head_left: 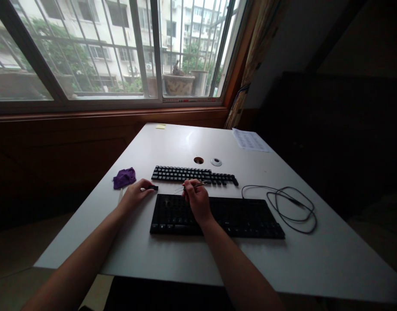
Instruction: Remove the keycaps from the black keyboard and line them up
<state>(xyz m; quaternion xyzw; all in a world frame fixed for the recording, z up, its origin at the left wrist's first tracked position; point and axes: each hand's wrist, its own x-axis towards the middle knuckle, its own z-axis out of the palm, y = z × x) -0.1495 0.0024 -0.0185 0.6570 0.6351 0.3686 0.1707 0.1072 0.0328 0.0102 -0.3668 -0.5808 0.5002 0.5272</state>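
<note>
My left hand (137,192) rests on the table left of the keyboard, thumb and fingers pinched on a black keycap (155,188). My right hand (197,201) is over the upper part of the black keyboard (244,216), closed around a slim keycap puller (200,184). Thin wires stick out from it to the left, apart from the left hand. Most of the keyboard's face is dark and looks bare of caps, while keycaps show along its front row. Behind it, loose black keycaps (182,173) stand lined up in rows.
A purple cloth (124,178) lies to the left. The keyboard's cable (310,207) loops on the right. Further back are a cable hole (199,160), its round cover (216,162), printed paper (250,140) and a yellow note (160,126). The white table (185,263) meets a barred window.
</note>
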